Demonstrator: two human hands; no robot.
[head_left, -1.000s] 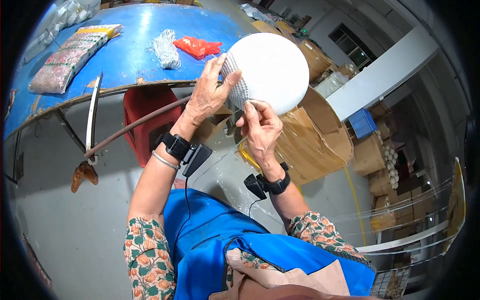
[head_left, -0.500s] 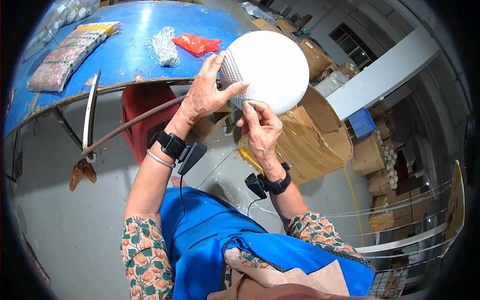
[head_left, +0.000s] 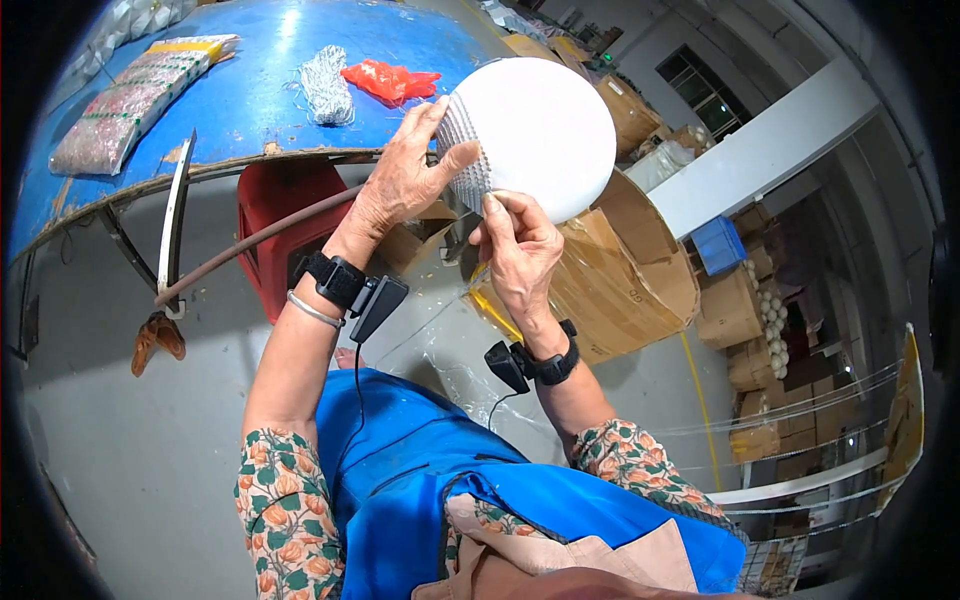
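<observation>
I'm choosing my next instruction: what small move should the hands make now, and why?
Perhaps use the right hand to press the lower edge of the silvery rows gently against the white ball: it pinches there, the left hand steadies the ball beside it, and the surface beyond is bare.

Smooth rnd wht ball (head_left: 550, 135) up in air, w/ silver bead rows (head_left: 463, 148) along L side.

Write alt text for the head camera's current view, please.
A person's left hand and right hand hold a round white object with grey textured rows on its left side, the right hand's fingers pinching near the rows' lower end. Beyond, a blue table bears a pale cord bundle, red plastic and a clear-wrapped package; a cardboard box stands at right.
</observation>
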